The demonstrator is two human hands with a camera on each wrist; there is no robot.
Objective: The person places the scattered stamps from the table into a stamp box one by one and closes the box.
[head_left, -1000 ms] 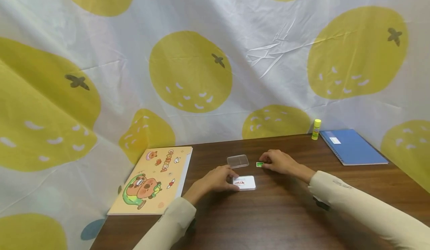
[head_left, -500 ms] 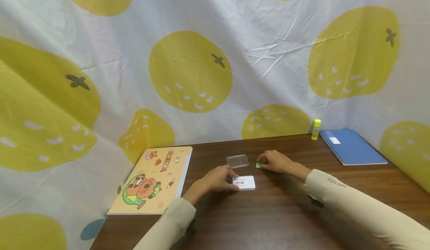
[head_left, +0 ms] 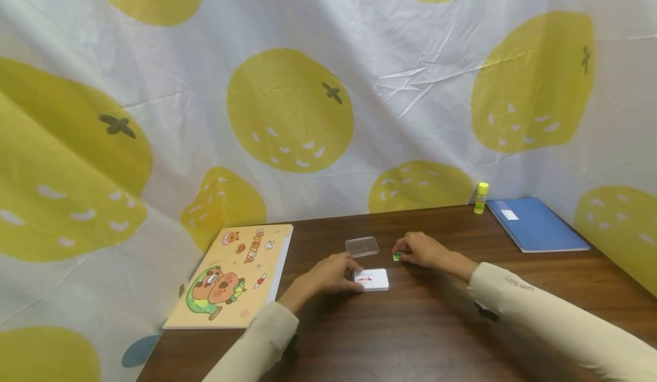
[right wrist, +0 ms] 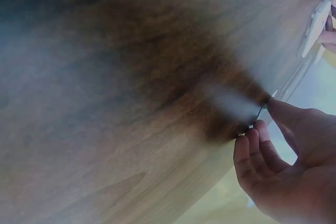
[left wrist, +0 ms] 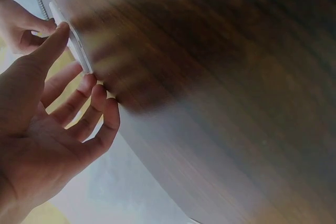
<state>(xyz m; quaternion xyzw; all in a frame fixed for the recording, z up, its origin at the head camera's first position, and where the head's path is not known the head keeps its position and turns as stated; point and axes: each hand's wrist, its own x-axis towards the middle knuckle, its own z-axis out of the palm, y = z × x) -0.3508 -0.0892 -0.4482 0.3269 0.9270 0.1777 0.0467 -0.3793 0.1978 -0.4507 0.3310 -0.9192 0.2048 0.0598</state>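
My left hand (head_left: 331,273) grips the left edge of a white rectangular stack, perhaps cards in a shallow case (head_left: 377,279), lying on the table with a small red print at its left. In the left wrist view, the thumb and fingers stand on either side of this case (left wrist: 79,45). To the right and a little farther back, my right hand (head_left: 422,249) pinches a small flat green piece with a pale edge (head_left: 397,256) at the tabletop. Its fingers partly hide the piece. A clear plastic lid or tray (head_left: 361,246) lies behind the case.
A cream folder with capybara drawings (head_left: 231,279) lies at the left of the brown table (head_left: 380,342). At the back right are an upright yellow glue stick (head_left: 480,198) and a blue spiral notebook (head_left: 539,225). A fruit-print curtain (head_left: 400,40) hangs behind.
My right hand has shifted slightly toward me with the green piece, which now shows a little less between the fingers. The left hand and the white case have stayed put.
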